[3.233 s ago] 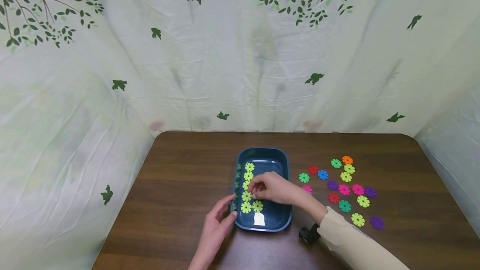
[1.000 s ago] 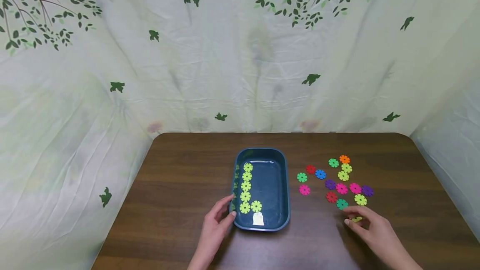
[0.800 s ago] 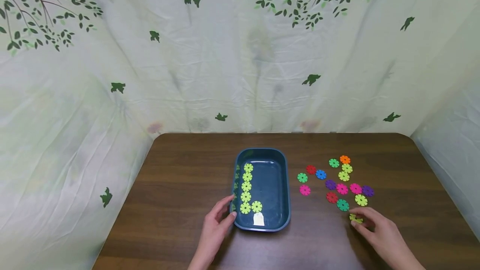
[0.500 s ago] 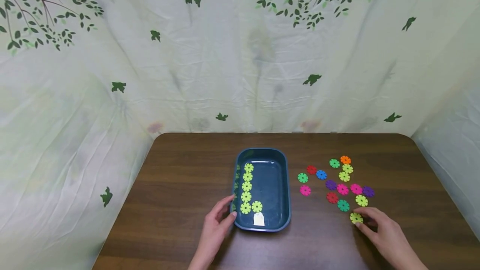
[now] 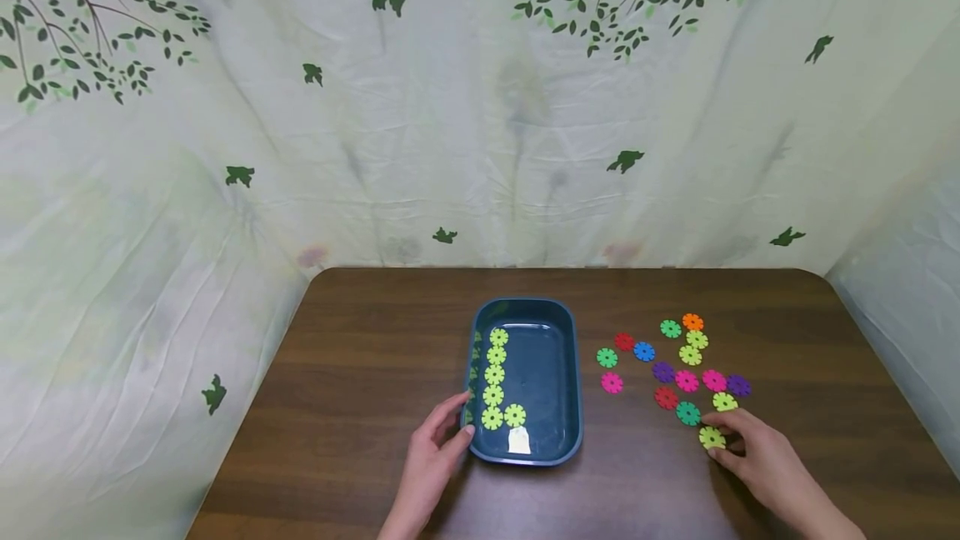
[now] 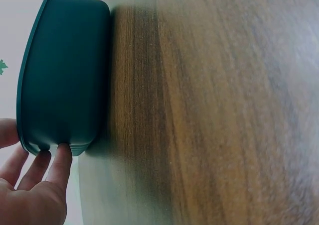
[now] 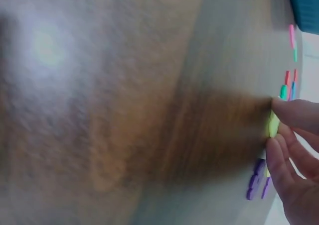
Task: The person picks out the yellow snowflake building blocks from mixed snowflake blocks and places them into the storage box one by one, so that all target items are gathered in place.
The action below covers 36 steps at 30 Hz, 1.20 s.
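My left hand (image 5: pixel 435 457) holds the left side of the blue tray (image 5: pixel 551 455), thumb and fingers at its rim and outer wall (image 6: pixel 70 70). Inside the tray, yellow-green snowflake discs stand in a column along the left, with one more disc (image 5: pixel 515 415) beside the lowest. To the right, my right hand (image 5: pixel 765 457) pinches another yellow-green snowflake disc (image 5: pixel 712 437) by its edge between thumb and fingers. In the right wrist view that disc (image 7: pixel 273 124) shows nearly edge-on between the fingertips. Whether it touches the table is unclear.
Loose discs lie right of the tray: pink (image 5: pixel 612 382), blue (image 5: pixel 644 352), orange (image 5: pixel 693 322), teal (image 5: pixel 687 414), several others. A purple disc (image 7: pixel 255 179) near my right hand is hidden in the head view. A printed cloth (image 5: pixel 555 215) hangs behind the wooden table (image 5: pixel 375 357).
My right hand has gone from inside the tray to the discs on the right and taken a yellow-green snowflake disc. That disc has turned from tilted to face-up. My left hand stays put.
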Tool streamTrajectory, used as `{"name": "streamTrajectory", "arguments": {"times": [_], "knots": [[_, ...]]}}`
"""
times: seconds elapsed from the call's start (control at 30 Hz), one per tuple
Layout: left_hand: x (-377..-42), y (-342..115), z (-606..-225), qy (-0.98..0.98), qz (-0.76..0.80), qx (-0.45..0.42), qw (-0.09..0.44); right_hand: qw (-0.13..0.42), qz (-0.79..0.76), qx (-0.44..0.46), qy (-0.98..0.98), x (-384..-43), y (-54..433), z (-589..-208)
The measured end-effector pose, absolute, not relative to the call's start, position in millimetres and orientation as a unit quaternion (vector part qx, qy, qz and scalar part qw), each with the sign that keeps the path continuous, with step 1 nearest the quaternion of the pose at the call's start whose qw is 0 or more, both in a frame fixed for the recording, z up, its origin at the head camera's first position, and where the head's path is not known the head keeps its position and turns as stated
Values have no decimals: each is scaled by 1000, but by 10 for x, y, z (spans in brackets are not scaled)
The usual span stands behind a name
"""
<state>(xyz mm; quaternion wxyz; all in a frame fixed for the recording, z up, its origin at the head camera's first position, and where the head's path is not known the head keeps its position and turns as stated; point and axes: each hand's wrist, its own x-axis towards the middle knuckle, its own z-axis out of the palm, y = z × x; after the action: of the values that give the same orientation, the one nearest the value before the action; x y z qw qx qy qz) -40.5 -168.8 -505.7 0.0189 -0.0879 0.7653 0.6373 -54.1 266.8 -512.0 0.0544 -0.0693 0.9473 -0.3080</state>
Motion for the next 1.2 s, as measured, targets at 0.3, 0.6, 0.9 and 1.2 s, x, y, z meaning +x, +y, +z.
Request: {"name": "streamTrajectory", "arguments": {"times": [0.3, 0.6, 0.9, 1.2], "knots": [[-410, -1693, -5060, 764, 639, -84, 16, 68, -324, -81, 940, -585, 2699, -5094], [-401, -1680, -5063, 761, 643, -85, 17, 41, -318, -78, 944, -558, 2690, -5126], [-399, -1679, -5047, 763, 640, -88, 24, 22, -324, -47, 945, -553, 2629, -5106], [-413, -1681, -5055, 768, 633, -96, 30, 21, -336, -47, 941, -607, 2448, -5011]]}}
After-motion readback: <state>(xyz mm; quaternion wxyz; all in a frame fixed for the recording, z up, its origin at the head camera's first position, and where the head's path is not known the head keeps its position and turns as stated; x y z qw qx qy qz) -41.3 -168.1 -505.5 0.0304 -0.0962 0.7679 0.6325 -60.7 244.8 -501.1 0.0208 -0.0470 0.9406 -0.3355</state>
